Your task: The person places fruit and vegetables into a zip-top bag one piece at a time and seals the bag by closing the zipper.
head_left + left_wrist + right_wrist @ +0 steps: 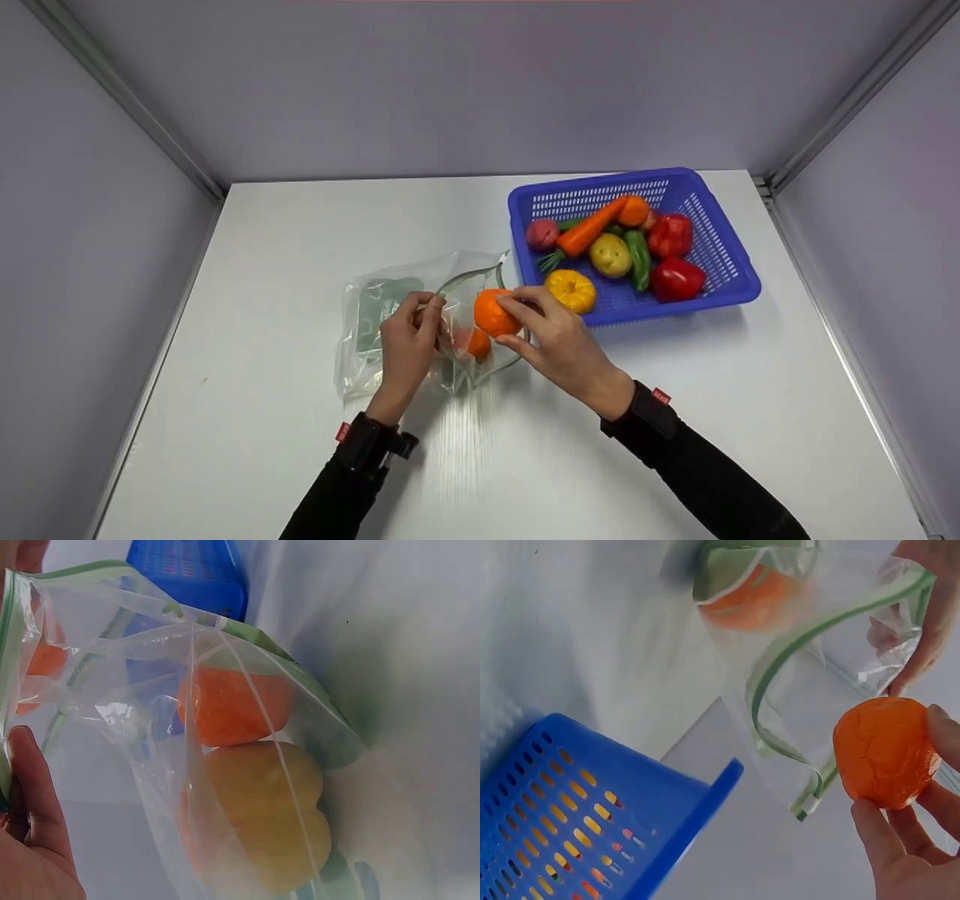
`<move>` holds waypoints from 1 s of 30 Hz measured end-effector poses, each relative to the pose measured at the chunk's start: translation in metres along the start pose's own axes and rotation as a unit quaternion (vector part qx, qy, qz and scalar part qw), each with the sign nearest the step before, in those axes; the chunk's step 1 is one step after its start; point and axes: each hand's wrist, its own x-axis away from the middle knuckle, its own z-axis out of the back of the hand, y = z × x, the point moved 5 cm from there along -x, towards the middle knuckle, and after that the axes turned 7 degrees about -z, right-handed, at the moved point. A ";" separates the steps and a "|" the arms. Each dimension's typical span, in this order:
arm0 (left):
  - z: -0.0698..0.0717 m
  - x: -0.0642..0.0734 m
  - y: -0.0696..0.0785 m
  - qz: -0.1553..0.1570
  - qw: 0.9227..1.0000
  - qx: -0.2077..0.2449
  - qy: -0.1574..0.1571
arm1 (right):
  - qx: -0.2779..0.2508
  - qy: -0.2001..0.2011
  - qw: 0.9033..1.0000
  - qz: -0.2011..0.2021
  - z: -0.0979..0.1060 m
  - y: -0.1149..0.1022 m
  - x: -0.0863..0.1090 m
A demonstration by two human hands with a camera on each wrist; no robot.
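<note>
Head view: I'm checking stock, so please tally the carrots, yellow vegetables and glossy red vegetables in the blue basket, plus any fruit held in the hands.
Carrot: 1
Yellow vegetables, potato and pumpkin: 2
Glossy red vegetables: 2
Orange fruit in the right hand: 1
Total: 6

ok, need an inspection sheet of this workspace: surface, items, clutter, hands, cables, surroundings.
Surface: white table, some glare.
Items: orange fruit, held at the open mouth of a clear bag; orange piece and larger yellowish piece inside.
Clutter: blue basket of produce, right of the bag in head view.
Left hand: pinches the bag's edge.
Right hand: grips the orange fruit.
Cables: nothing seen.
Surroundings: grey walls, left, right and far side.
</note>
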 end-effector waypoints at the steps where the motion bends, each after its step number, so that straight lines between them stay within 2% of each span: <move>1: 0.001 0.000 0.000 0.001 1.000 -0.001 0.001 | 0.006 -0.004 1.000 0.001 -0.003 0.000 0.000; 6: 0.005 -0.001 0.003 -0.007 1.000 -0.011 0.014 | 0.020 -0.020 1.000 -0.004 -0.019 -0.001 0.000; 10: 0.006 -0.003 0.005 -0.009 1.000 -0.020 0.011 | 0.035 -0.034 0.999 -0.010 -0.029 -0.001 0.000; 15: 0.006 -0.003 0.004 0.031 0.999 -0.011 -0.014 | 0.069 -0.055 0.996 0.002 -0.039 0.001 0.002; 19: 0.005 -0.001 -0.011 0.053 0.998 -0.014 -0.030 | 0.078 -0.042 0.996 0.004 -0.036 0.004 0.007; 22: 0.006 -0.002 -0.026 0.051 0.998 -0.014 -0.021 | 0.083 0.001 0.996 -0.021 -0.026 0.007 0.010; 25: 0.010 -0.003 -0.032 0.042 0.999 -0.003 0.001 | 0.093 0.037 0.993 -0.066 -0.017 0.012 0.010; 27: 0.012 -0.004 -0.034 0.040 0.999 0.003 0.013 | 0.104 0.042 0.990 -0.090 -0.016 0.015 0.008; 30: 0.013 -0.004 -0.034 0.039 0.999 0.012 0.020 | 0.121 0.022 0.987 -0.105 -0.019 0.019 0.005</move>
